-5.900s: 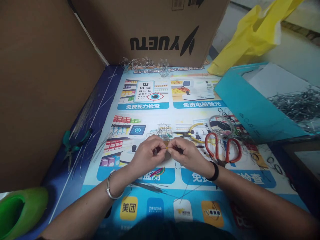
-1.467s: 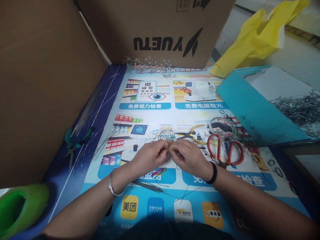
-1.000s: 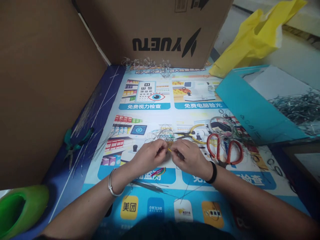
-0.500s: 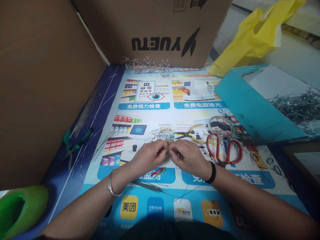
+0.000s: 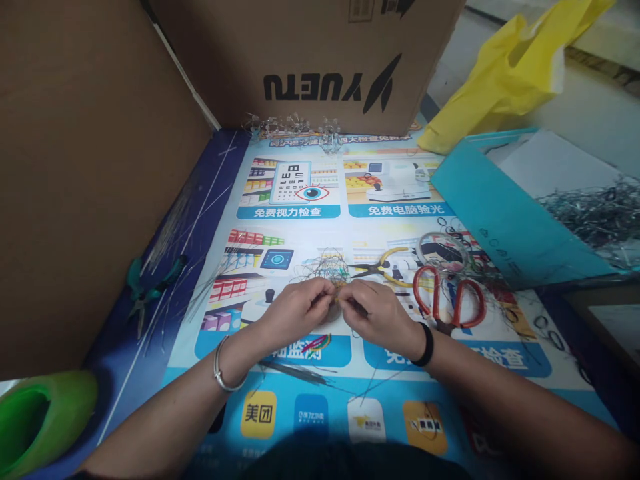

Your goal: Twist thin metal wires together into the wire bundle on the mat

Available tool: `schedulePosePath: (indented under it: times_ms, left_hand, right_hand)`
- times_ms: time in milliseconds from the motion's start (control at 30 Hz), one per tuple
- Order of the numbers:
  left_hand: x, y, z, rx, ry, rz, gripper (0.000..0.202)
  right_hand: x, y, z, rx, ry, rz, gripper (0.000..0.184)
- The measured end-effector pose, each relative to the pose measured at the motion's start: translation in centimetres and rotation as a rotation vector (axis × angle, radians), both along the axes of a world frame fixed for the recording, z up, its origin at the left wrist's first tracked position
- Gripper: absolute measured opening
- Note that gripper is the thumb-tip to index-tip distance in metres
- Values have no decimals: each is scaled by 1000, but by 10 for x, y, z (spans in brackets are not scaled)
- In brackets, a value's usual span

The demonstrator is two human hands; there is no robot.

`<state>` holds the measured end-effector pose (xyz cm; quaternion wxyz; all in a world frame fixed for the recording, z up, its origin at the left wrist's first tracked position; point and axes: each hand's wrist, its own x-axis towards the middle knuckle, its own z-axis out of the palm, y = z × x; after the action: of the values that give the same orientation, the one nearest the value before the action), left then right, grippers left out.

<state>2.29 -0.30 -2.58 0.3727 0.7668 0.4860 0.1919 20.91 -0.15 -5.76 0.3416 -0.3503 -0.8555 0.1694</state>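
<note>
In the middle of the printed mat, my left hand [image 5: 305,303] and my right hand [image 5: 376,310] meet fingertip to fingertip. Both are closed in a pinch, and a small bit of yellow shows between them; what they hold is too small to make out. Just beyond my fingers lies a tangle of thin wire [image 5: 326,265]. Yellow-handled pliers [image 5: 383,268] rest behind my right hand, with red-handled scissors [image 5: 450,300] to its right. Below my left hand are a small bundle of coloured strands [image 5: 317,344] and several dark thin rods [image 5: 297,373].
A blue box [image 5: 510,220] at right holds a heap of wire pieces [image 5: 595,210]. Cardboard [image 5: 310,40] stands at the back and left. Green-handled pliers [image 5: 145,287] and loose wires lie at left, a green tape roll [image 5: 75,407] nearer. A yellow bag [image 5: 510,80] sits back right.
My fingertips have shifted very slightly while staying pinched together. Everything else lies as before.
</note>
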Motion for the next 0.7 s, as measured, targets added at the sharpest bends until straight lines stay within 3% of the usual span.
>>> schedulePosePath:
  times_ms: [200,700]
  left_hand:
    - [-1,1,1,29,-12,-59,15]
    - [-1,-1,-8,132,1,-19,10]
  right_hand:
    - [0,1,-1,-2,9,1,9]
    - [1,-1,4,40,-8,-3,10]
